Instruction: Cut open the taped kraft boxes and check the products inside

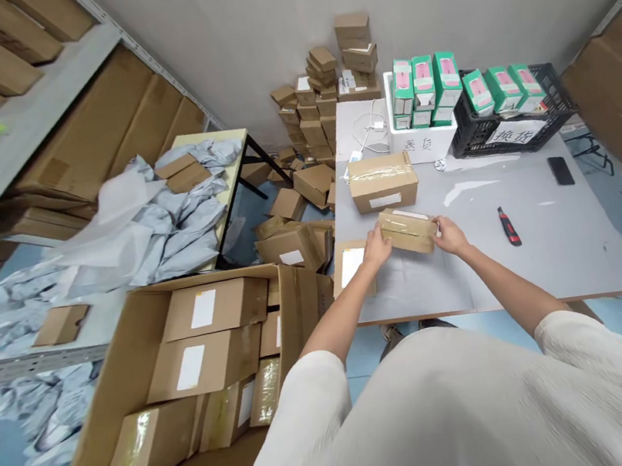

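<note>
A small taped cardboard box [407, 232] is gripped between both hands over the grey table, tilted a little. My left hand [377, 246] closes on its left end, and my right hand [450, 235] grips the right end. Just behind it sits a larger taped carton [384, 182] with a white label. Another labelled box [352, 267] lies under my left forearm, partly hidden by it. To the right of my right hand rests a red and black utility knife [509, 227].
A white bin [423, 146] and a black crate [508, 141] hold green-and-pink boxes at the table's back. A phone [560, 171] lies at right. At left stands a big open carton [121, 335] of packed boxes. Several small boxes [313, 131] are piled against the wall.
</note>
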Available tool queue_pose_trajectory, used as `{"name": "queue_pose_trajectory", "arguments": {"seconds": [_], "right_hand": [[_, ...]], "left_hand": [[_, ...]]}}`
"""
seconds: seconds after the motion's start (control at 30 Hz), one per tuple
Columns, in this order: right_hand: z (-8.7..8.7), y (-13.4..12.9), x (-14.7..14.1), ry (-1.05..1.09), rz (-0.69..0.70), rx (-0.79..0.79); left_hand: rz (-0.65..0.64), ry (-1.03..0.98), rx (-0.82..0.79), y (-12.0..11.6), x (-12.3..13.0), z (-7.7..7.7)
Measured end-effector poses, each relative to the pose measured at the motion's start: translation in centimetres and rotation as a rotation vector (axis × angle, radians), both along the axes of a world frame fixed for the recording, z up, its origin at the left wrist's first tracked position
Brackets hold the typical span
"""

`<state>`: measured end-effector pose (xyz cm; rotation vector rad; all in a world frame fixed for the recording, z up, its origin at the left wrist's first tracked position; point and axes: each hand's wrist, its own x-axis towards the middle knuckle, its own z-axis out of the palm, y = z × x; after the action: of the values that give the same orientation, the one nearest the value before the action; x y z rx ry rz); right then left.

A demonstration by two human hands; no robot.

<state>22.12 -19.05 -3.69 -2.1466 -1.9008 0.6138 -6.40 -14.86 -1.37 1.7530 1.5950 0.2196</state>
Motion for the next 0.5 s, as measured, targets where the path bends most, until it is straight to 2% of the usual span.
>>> {"name": "queue_pose_trajectory", "arguments": {"seconds": [0.07,0.17,0.33,0.5], "right_hand": [[-0.1,-0.5,-0.3,-0.047,0.017,0.073],[-0.5,-1.3,-0.6,-0.01,0.07,0.081],[-1.6,-2.5,-1.4,0.09,0.089,0.014],[-2.8,-2.7,-2.0,0.097,0.026,-0.105]], "left_hand": [[0.011,-0.053,-0.04,-0.2,0.3,-0.5],[-0.003,-0.109,-0.048,-0.5,1.2,-1.2],[-0.1,-0.088,-0.052,-0.7,2.3,-2.4],[-0.196,-0.009,0.008,-1.5,1.9,-3.3]]}}
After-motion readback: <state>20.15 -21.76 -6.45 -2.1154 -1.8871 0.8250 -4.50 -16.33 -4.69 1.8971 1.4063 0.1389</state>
